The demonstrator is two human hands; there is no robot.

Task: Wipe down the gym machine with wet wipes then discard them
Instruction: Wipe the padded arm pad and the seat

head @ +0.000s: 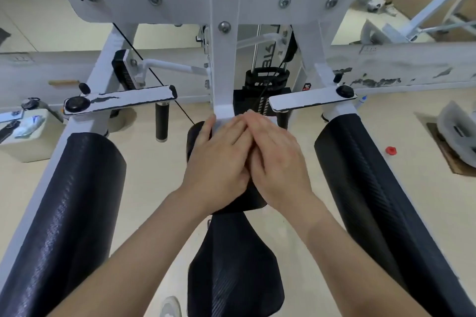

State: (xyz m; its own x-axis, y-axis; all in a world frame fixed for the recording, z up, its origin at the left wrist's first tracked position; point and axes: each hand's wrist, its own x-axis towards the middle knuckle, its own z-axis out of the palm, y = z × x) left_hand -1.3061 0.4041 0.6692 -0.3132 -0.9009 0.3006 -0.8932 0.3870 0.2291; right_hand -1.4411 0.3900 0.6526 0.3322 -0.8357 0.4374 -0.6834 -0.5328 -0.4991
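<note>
Centre frame: left hand (219, 159) and right hand (277, 159) lie flat, overlapping, pressing what appears to be a wet wipe (224, 119) against the upright post (223, 59) foot. Post axis rises directly beyond the hands; left is nearer.

Two bare forearms, the left one (144, 239) from 7 o'clock and the right one (342, 239) from 5 o'clock, are seen without sleeves. Knuckles and tendons are outlined on the backs of the left hand (219, 159) and the right hand (278, 159). A pale grey, rounded shoe toe (170, 307) is glimpsed at 6 o'clock, partly cut off.
</note>
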